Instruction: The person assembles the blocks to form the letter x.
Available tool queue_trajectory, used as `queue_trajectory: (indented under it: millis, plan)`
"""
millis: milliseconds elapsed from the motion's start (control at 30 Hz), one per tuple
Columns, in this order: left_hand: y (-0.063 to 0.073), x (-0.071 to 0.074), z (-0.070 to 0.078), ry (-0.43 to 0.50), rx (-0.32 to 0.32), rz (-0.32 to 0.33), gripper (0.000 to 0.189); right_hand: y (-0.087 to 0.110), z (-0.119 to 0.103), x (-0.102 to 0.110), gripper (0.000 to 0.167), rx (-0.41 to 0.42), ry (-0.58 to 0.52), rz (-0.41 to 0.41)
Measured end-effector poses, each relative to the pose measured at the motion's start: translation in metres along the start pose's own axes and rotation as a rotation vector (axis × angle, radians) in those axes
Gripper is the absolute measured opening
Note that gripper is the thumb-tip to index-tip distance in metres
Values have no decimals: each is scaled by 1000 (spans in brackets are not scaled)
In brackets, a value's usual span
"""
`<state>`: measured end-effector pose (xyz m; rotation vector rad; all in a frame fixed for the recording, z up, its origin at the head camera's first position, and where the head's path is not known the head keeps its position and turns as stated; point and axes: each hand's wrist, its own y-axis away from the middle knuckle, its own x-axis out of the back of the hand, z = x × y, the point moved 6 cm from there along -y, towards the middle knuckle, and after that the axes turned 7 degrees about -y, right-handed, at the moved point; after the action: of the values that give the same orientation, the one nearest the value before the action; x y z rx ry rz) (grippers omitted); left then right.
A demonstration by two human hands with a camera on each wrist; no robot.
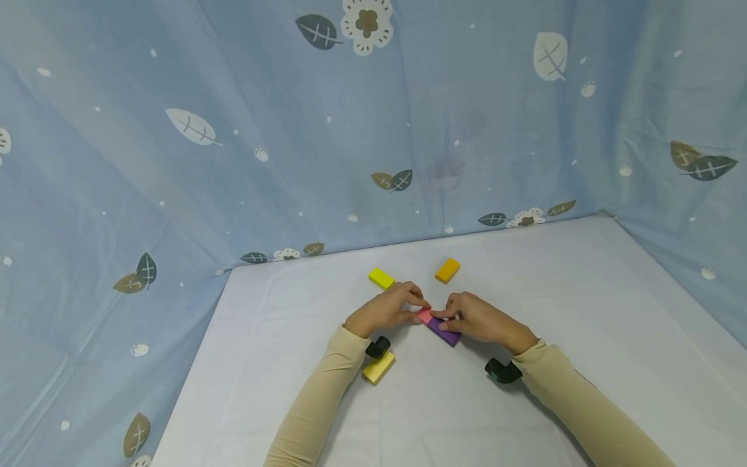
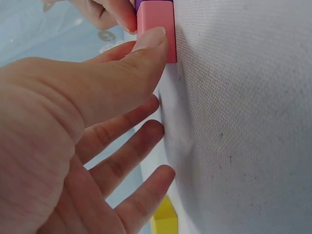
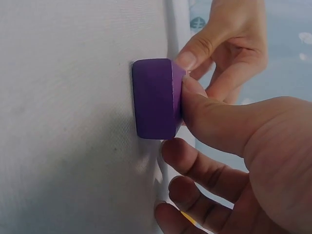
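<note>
Two flat blocks, one pink [image 1: 424,315] and one purple [image 1: 449,335], lie end to end on the white table near its middle. My left hand [image 1: 390,309] pinches the pink block between thumb and index finger; in the left wrist view the thumb covers part of that block [image 2: 155,15] while the other fingers spread loosely. From the other side, my right hand [image 1: 480,319] grips the purple block, its thumb on top and its index fingertip close to the joint. The right wrist view shows the purple block's end face [image 3: 153,100] toward me; the pink one is hidden there.
Behind the left hand lies a bright yellow block [image 1: 382,278], and an orange block [image 1: 447,270] lies further back to the right. A paler yellow block [image 1: 379,368] sits beside the left wrist. Blue patterned cloth [image 1: 327,162] hangs along the table's [image 1: 583,279] back and sides.
</note>
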<state>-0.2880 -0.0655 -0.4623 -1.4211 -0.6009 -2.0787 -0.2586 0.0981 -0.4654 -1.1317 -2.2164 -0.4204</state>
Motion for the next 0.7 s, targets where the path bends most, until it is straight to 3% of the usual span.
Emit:
queue_trajectory:
  millis: [333, 700]
  plan:
    - [1, -1, 0, 12, 23, -5, 31, 0, -2, -1, 29, 3, 11, 2]
    - [2, 1, 2, 7, 5, -1, 30, 1, -3, -2, 29, 21, 28, 8]
